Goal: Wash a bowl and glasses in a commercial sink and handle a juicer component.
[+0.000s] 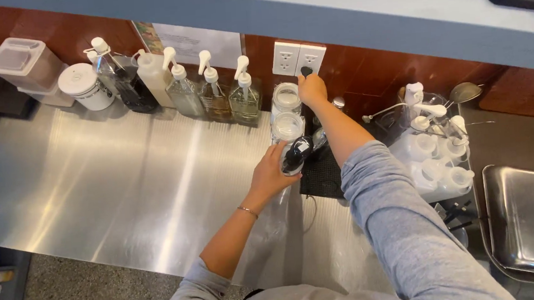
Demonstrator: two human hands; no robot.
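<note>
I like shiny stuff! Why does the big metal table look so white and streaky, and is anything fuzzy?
Head view: light from above glares off the steel counter in pale streaks. The left hand and the dark appliance it holds look slightly blurred. The right hand at the wall outlet is sharper.

White paper sign (198, 41) on back wall behind pump bottles (211, 88), colourful strip at its left edge

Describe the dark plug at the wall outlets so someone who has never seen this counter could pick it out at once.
Start at the red-brown back wall above the steel counter, where two white outlet plates sit side by side right of the row of pump bottles. The plug is the small black piece at the lower edge of the right plate, pinched by the right hand. It is the only dark thing on the white plates.
</note>
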